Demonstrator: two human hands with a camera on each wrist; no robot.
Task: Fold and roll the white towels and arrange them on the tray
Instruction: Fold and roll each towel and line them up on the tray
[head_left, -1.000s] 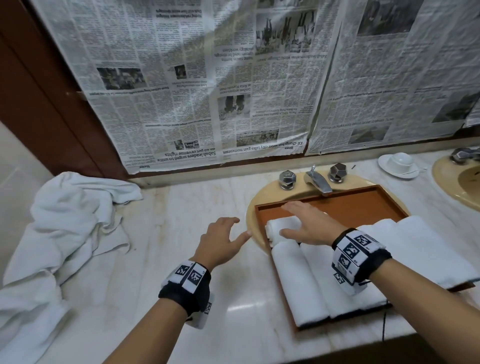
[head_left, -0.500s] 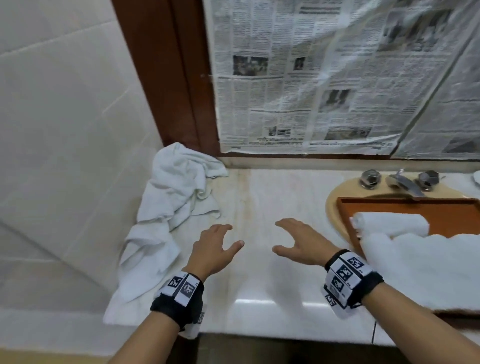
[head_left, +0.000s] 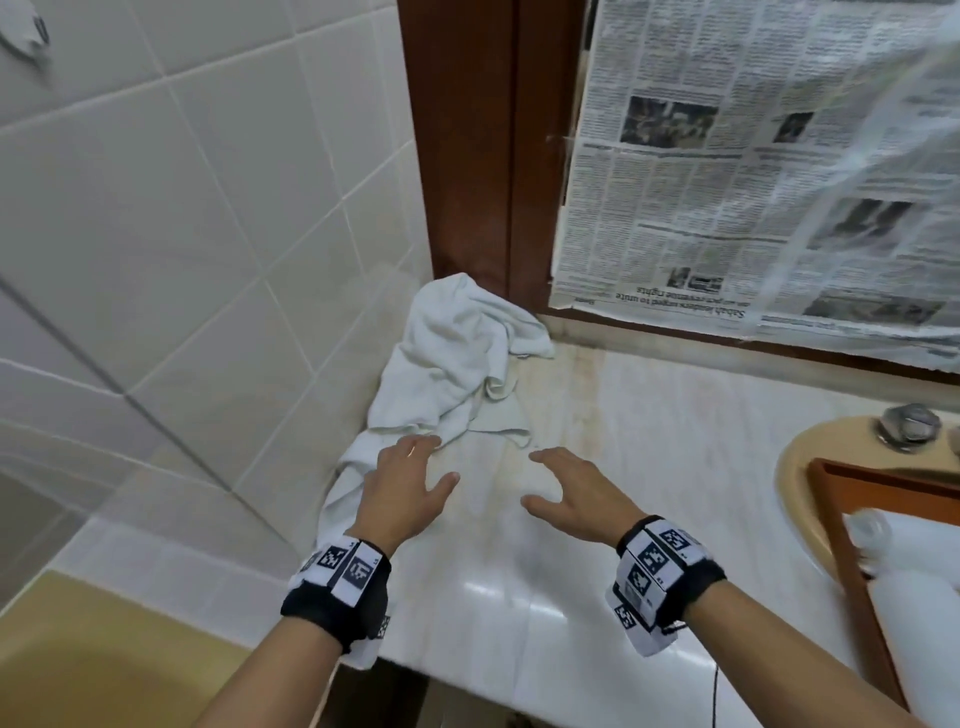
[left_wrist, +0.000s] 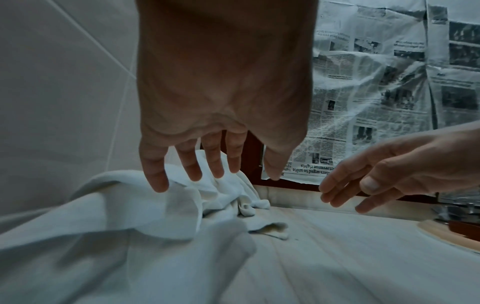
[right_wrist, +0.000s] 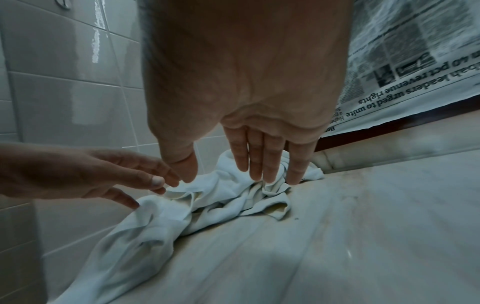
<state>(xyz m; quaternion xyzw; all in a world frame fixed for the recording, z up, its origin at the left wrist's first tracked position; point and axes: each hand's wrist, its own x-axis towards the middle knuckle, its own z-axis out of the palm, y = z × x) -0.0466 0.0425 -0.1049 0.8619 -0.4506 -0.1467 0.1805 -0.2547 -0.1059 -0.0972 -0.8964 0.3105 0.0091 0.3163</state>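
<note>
Marble desk (head_left: 597, 519) carries a crumpled towel (head_left: 457, 364) by the wall; both hands, left hand (head_left: 400, 493) and right hand (head_left: 571, 493), hover with fingers apart. Its draped end could drag off the edge.

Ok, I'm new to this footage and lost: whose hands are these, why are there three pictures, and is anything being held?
No machine here: a person works with bare hands, wearing a patterned band with a camera on each wrist. The wide picture comes from a camera on the head, looking down; the other two look along each hand toward its fingers. The left hand and right hand both reach out with fingers spread over a marble counter. Neither has a grip on anything. Ahead of them lies a crumpled white towel, heaped in the corner by the tiled wall. At the right edge a wooden tray sits over a sink, already holding rolled white towels. Newspaper covers the wall behind.
</note>
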